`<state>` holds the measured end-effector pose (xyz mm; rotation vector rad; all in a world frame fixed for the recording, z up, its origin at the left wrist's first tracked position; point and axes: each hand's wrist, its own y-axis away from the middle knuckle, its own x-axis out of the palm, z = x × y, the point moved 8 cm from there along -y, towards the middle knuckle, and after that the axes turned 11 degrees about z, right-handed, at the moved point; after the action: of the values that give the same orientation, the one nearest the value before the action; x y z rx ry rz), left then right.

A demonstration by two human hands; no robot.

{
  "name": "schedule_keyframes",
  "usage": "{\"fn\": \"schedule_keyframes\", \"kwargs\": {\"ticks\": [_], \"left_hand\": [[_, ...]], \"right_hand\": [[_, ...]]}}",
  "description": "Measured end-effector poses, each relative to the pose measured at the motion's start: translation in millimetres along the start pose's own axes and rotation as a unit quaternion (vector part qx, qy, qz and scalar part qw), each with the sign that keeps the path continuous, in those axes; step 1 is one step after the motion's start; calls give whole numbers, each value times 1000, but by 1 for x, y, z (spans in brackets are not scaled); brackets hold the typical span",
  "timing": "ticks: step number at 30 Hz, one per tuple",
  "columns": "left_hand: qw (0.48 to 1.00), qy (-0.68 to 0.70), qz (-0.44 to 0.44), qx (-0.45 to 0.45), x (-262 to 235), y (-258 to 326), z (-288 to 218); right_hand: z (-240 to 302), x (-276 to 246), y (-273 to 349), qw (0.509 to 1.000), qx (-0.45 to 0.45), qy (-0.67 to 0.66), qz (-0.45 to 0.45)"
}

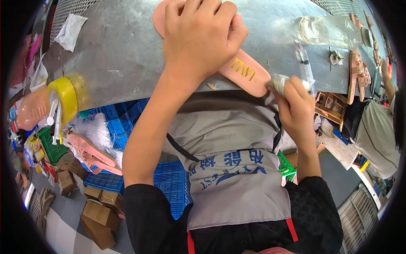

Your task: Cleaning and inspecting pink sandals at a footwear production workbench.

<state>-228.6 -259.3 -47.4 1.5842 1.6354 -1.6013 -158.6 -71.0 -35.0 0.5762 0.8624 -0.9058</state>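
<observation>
A pink shoe insole (247, 71) with gold lettering lies on a grey metal table (122, 55). My left hand (198, 36) presses down flat on its middle and covers most of it. My right hand (294, 101) pinches a small crumpled grey-white cloth (279, 82) against the insole's near end at the table's edge. My grey apron hangs below between both forearms.
On the table are a clear glass bottle (330, 31) lying down, a syringe (306, 63), pink decorated sandals (359, 72) and a white rag (69, 29). A yellow tape roll (63, 95) hangs at left. Blue crates (169, 182), pink soles (91, 152) and cardboard boxes (99, 216) sit below. Another person (380, 131) is at right.
</observation>
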Motion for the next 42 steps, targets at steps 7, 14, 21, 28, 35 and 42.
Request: {"fn": "schedule_keyframes", "kwargs": {"ticks": [7, 14, 21, 28, 35, 42], "left_hand": [[1000, -22, -14, -4, -12, -8, -9], [963, 61, -250, 86, -6, 8, 5], [1000, 6, -19, -4, -14, -4, -7], [999, 29, -29, -8, -16, -3, -1], [999, 30, -24, -16, -3, -2, 0], [999, 26, -23, -12, -13, -5, -5]], "right_hand": [[0, -2, -1, 999, 36, -1, 18], [-1, 3, 0, 1000, 17, -11, 11], [0, 0, 1, 999, 28, 10, 14], [5, 1, -8, 1000, 11, 25, 2], [9, 4, -6, 998, 9, 62, -11], [6, 3, -2, 997, 27, 68, -14]]}}
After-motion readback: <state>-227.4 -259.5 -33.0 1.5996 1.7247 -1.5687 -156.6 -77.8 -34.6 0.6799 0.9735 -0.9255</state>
